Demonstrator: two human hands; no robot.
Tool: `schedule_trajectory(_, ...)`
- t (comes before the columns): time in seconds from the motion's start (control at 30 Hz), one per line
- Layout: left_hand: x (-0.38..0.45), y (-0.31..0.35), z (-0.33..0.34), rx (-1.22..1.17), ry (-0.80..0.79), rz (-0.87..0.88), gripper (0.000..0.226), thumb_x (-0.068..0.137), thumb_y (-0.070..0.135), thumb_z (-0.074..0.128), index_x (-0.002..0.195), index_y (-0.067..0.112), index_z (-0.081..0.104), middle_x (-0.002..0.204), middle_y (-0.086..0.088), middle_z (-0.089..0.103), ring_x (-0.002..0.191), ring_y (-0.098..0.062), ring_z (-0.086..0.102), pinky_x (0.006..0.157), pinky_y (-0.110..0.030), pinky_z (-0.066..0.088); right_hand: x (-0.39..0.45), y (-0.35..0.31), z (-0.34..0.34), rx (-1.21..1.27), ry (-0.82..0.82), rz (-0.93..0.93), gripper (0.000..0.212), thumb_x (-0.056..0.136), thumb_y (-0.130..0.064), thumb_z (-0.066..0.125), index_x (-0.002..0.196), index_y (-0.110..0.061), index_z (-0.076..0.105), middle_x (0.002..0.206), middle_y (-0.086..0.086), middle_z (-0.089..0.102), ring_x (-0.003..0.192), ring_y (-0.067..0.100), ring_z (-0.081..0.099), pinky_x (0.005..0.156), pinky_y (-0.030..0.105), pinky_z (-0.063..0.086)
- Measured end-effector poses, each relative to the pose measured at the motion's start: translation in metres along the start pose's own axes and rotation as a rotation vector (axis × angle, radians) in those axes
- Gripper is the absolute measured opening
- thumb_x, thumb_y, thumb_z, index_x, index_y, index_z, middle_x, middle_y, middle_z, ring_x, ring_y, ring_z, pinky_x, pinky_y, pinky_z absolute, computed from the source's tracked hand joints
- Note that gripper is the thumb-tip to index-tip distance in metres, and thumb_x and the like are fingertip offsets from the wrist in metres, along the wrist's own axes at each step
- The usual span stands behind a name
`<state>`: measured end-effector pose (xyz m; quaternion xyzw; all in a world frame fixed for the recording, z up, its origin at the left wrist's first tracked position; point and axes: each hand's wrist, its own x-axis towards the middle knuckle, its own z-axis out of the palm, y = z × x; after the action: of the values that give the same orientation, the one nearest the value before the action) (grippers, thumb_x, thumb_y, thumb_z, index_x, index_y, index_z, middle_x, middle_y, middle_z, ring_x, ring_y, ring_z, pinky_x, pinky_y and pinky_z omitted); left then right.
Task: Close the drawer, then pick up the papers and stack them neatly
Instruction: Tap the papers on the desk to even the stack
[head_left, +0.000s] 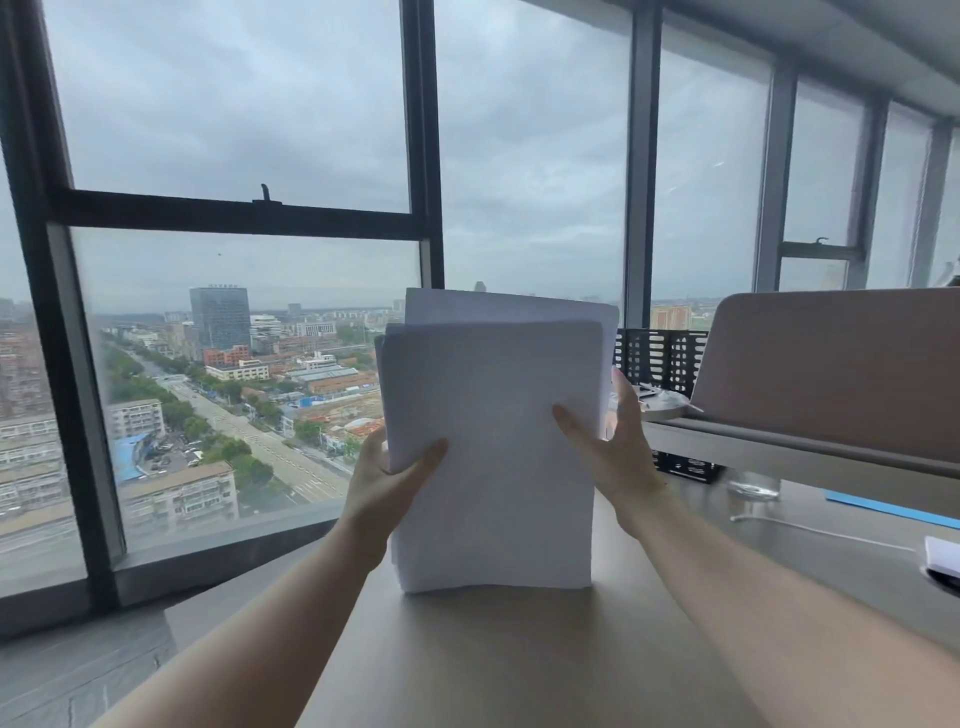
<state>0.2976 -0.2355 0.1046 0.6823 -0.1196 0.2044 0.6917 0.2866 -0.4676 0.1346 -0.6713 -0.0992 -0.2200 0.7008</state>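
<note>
Desk lay nearest, bare wood running forward between the two forearms. On it the papers stood upright on their bottom edge, long axis vertical, the lower edge touching the wood and bowed a little.

The left hand pinched the sheaf at its left edge, about halfway up, thumb on the near face and fingers hidden behind. The right hand sat at the right edge at much the same height, thumb pressed on the near face; its fingers were spread and only loosely curled round the edge, so it steadied more than it clamped. Both hands were equally near the sheaf, one on each side.

What the coming move turned on, in my judgement, was the top. One or more rear sheets rose above the front ones and sat shifted to the right, so the stack was not yet square. Tapping the bottom edge down on the desk, straight along the long axis, should drop them level; the sides would then need squaring between the palms.

No drawer showed anywhere, so its state could not be told.

Beyond stood a window.
</note>
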Motion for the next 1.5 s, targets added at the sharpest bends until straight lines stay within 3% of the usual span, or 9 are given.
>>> schedule_trajectory(0.23, 0.012, 0.017, 0.009, -0.056, 0.051, 0.010, 0.051, 0.056, 0.041, 0.082, 0.101, 0.021, 0.070, 0.098, -0.006, 0.077, 0.091, -0.026, 0.073, 0.081, -0.046, 0.059, 0.021, -0.007, 0.009, -0.125, -0.094, -0.159, 0.077, 0.078, -0.033, 0.074, 0.140, -0.047, 0.032, 0.126, -0.019, 0.061, 0.112, 0.009, 0.063, 0.094, 0.041, 0.054)
schedule_trajectory(0.43, 0.019, 0.026, 0.010, -0.035, 0.022, -0.004, 0.053, 0.056, 0.048, 0.080, 0.099, 0.018, 0.073, 0.097, -0.008, 0.077, 0.091, -0.029, 0.073, 0.084, -0.049, 0.058, 0.026, -0.003, 0.007, -0.231, -0.203, -0.026, 0.046, 0.077, -0.041, 0.070, 0.120, -0.040, 0.055, 0.110, -0.009, 0.072, 0.099, 0.017, 0.070, 0.092, 0.046, 0.055)
schedule_trajectory(0.6, 0.020, 0.027, 0.009, -0.117, 0.091, 0.021, 0.049, 0.061, 0.042, 0.080, 0.100, 0.016, 0.067, 0.097, -0.010, 0.075, 0.083, -0.025, 0.072, 0.078, -0.045, 0.060, 0.023, -0.001, 0.008, -0.163, -0.062, -0.049, 0.089, 0.068, -0.055, 0.072, 0.140, -0.057, 0.021, 0.132, -0.003, 0.058, 0.122, 0.021, 0.058, 0.097, 0.047, 0.052)
schedule_trajectory(0.8, 0.026, 0.019, 0.000, -0.012, 0.045, 0.055, 0.029, 0.067, 0.037, 0.078, 0.093, 0.025, 0.073, 0.093, -0.005, 0.077, 0.088, -0.027, 0.074, 0.079, -0.045, 0.060, 0.028, -0.011, 0.010, -0.184, -0.022, -0.103, 0.098, 0.074, -0.036, 0.078, 0.147, -0.051, 0.014, 0.120, -0.008, 0.053, 0.116, 0.022, 0.061, 0.096, 0.045, 0.053)
schedule_trajectory(0.87, 0.027, 0.012, 0.000, -0.006, 0.052, 0.005, 0.020, 0.065, 0.036, 0.078, 0.083, 0.027, 0.075, 0.085, 0.000, 0.078, 0.086, -0.028, 0.073, 0.080, -0.044, 0.060, 0.032, -0.010, 0.011, -0.172, -0.058, -0.044, 0.090, 0.074, -0.032, 0.078, 0.143, -0.051, 0.024, 0.117, -0.004, 0.062, 0.109, 0.021, 0.065, 0.091, 0.045, 0.055)
schedule_trajectory(0.97, 0.023, 0.006, 0.003, -0.049, 0.019, -0.142, 0.028, 0.063, 0.032, 0.081, 0.087, 0.019, 0.076, 0.086, -0.003, 0.079, 0.082, -0.025, 0.074, 0.080, -0.041, 0.059, 0.032, -0.003, 0.011, -0.208, -0.129, 0.046, 0.050, 0.073, -0.031, 0.075, 0.111, -0.051, 0.050, 0.111, 0.000, 0.071, 0.100, 0.021, 0.069, 0.091, 0.046, 0.056)
schedule_trajectory(1.07, 0.021, 0.005, 0.006, -0.054, -0.038, -0.207, 0.020, 0.073, 0.025, 0.079, 0.090, 0.016, 0.074, 0.080, 0.002, 0.079, 0.072, -0.017, 0.074, 0.075, -0.033, 0.059, 0.027, 0.005, 0.011, -0.301, -0.185, 0.098, 0.038, 0.073, -0.037, 0.072, 0.101, -0.049, 0.049, 0.112, -0.006, 0.068, 0.105, 0.019, 0.066, 0.095, 0.045, 0.053)
schedule_trajectory(1.3, 0.017, 0.002, 0.010, -0.096, 0.023, -0.267, 0.019, 0.076, 0.031, 0.076, 0.084, 0.014, 0.071, 0.083, -0.004, 0.076, 0.078, -0.024, 0.072, 0.081, -0.039, 0.058, 0.014, 0.027, 0.012, -0.101, -0.248, 0.409, 0.043, 0.077, -0.024, 0.077, 0.117, -0.022, 0.064, 0.117, 0.004, 0.072, 0.104, 0.025, 0.070, 0.092, 0.046, 0.055)
schedule_trajectory(1.5, 0.019, -0.004, 0.024, 0.045, 0.222, -0.234, 0.031, 0.074, 0.052, 0.070, 0.069, 0.022, 0.065, 0.075, 0.000, 0.067, 0.076, -0.024, 0.066, 0.081, -0.039, 0.055, 0.000, 0.047, 0.021, -0.086, -0.127, 0.440, 0.054, 0.064, -0.044, 0.079, 0.110, -0.016, 0.070, 0.121, 0.008, 0.068, 0.107, 0.027, 0.067, 0.098, 0.046, 0.052)
